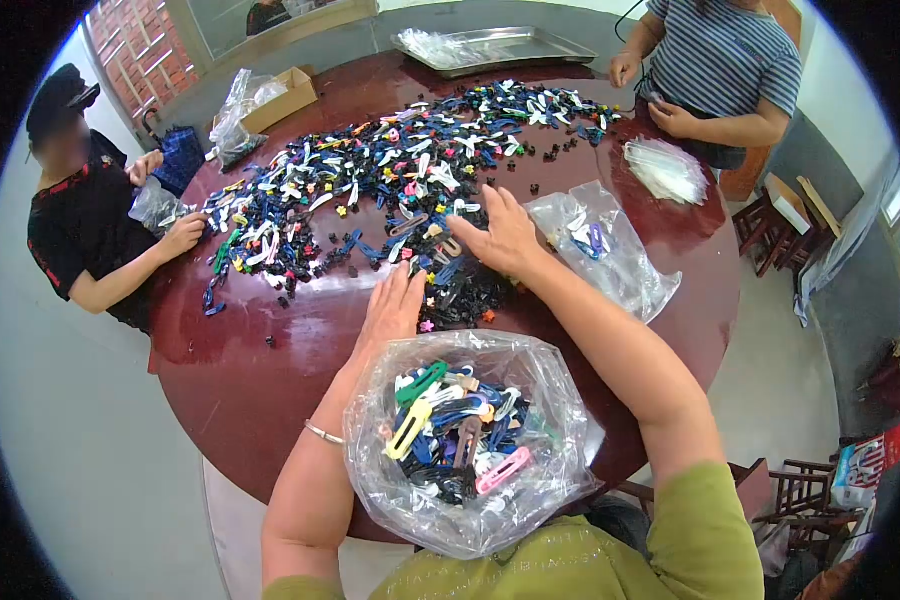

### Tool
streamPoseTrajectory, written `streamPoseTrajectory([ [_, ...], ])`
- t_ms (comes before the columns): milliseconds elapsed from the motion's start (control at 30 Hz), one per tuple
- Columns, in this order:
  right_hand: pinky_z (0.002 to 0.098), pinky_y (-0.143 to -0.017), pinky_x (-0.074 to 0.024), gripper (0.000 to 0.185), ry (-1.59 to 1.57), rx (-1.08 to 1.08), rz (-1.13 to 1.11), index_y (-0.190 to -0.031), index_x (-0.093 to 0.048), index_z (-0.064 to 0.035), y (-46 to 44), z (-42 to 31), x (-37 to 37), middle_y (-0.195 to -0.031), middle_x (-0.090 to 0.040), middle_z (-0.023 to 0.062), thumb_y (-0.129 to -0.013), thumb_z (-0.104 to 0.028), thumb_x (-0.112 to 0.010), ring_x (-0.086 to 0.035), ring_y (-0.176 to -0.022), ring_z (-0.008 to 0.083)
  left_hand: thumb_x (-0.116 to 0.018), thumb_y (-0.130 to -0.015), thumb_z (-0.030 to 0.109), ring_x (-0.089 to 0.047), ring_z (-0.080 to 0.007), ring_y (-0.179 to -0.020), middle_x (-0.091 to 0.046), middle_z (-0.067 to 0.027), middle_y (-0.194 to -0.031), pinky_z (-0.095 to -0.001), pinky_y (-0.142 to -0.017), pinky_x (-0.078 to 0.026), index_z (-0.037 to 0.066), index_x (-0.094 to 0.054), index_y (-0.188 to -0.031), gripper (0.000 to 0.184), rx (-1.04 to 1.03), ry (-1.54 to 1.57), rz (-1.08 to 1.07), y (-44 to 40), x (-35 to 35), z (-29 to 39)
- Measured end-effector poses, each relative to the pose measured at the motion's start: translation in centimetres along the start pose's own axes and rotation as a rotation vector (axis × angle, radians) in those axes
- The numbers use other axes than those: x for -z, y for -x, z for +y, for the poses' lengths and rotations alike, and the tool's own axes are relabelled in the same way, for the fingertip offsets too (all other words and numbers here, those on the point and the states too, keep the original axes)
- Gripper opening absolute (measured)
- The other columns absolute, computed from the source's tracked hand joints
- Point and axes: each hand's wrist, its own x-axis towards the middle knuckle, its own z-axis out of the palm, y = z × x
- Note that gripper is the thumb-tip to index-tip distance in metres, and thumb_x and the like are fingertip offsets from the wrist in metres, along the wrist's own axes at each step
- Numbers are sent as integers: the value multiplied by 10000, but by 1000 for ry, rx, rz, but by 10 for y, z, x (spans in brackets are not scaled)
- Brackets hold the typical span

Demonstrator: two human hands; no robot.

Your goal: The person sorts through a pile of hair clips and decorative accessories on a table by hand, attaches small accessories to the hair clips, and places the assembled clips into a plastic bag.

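Note:
A large heap of mixed hair clips in blue, white, black and bright colours spreads over the round table. At the heap's near edge, my left hand reaches in with its fingers stretched, touching clips. My right hand rests against the heap's right side, thumb and fingers apart. Between the two hands lie dark clips. In front of my body stands an open clear plastic bag holding many clips, among them a green clip, a yellow clip and a pink clip.
Right of my hand lies a clear bag with a few clips. A metal tray and a cardboard box sit at the back. Empty bags lie near a striped-shirt person. Another person handles clips at left.

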Motion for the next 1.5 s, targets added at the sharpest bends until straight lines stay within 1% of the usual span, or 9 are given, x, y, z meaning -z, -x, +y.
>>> streamPoseTrajectory([
  [233, 470, -1028, -333, 860, 152, 107, -325, -1273, -531, -94, -31, -29, 9, -1282, -489, 200, -654, -680, -637, -427, -1231, 379, -759, -704, 335, -234, -470, -1327, -166, -338, -1435, -496, -1085, -239, -47, -240, -1391, 942, -65, 150, 126, -1, -2, -1],
  [367, 498, -977, -361, 704, 146, 253, -411, -1157, -605, -109, -23, -38, 3, -1254, -516, 165, -635, -573, -687, -458, -1175, 369, -764, -682, 459, -188, -503, -1329, -125, -366, -1430, -505, -1087, -223, -51, -188, -1410, 1059, 20, 141, 117, 1, -2, 1],
  [533, 365, -822, -480, 391, -185, 420, -405, -935, -677, -37, -10, -28, 0, -936, -648, 186, -638, -289, -718, -613, -911, 337, -748, -666, 533, -169, -506, -1336, -124, -372, -1428, -514, -1090, -210, -40, -176, -1418, 1104, 43, 74, 120, -2, -9, -6],
  [667, 361, -801, -487, 311, -297, 499, -425, -942, -675, -41, 6, -22, 18, -986, -651, 161, -678, -203, -697, -623, -912, 314, -752, -662, 545, -162, -500, -1342, -129, -377, -1424, -512, -1096, -194, -42, -193, -1408, 1101, 129, 106, 102, -4, 1, 10],
  [800, 378, -811, -474, 313, -221, 579, -411, -1014, -647, -38, 22, -18, 43, -1060, -625, 151, -755, -215, -657, -602, -969, 299, -770, -656, 516, -183, -505, -1328, -161, -379, -1409, -519, -1092, -196, -55, -239, -1384, 1068, 230, 93, 87, -13, 3, 22],
  [1033, 395, -901, -439, 416, -62, 674, 74, -1098, -583, 14, 46, 3, 45, -1135, -588, 189, -816, -289, -631, -571, -1031, 342, -821, -650, 324, -362, -408, -1298, -321, -320, -1394, -407, -1051, -331, -46, -373, -1328, 893, 44, 223, 205, -21, 0, 23],
  [1267, 330, -771, -490, 304, -468, 261, -107, -1035, -635, -10, 33, 0, 78, -1035, -632, 160, -809, -211, -666, -623, -904, 263, -836, -646, 292, -324, -385, -1332, -309, -282, -1425, -420, -1068, -308, -27, -341, -1361, 926, 18, 300, 132, -8, 14, 17],
  [1367, 337, -688, -503, 275, -387, 217, -334, -948, -667, -14, 35, 5, 86, -894, -655, 116, -785, -235, -694, -639, -770, 229, -817, -663, 353, -303, -436, -1321, -294, -311, -1414, -474, -1067, -287, -18, -356, -1359, 913, -29, 178, 131, -7, 15, 20],
  [1500, 327, -637, -499, 255, -154, 405, -192, -869, -690, -26, 48, -8, 80, -805, -635, 107, -740, -242, -732, -634, -700, 229, -783, -701, 388, -299, -478, -1304, -283, -338, -1402, -490, -1066, -283, -20, -379, -1345, 862, -116, 104, 70, -6, 4, 13],
])
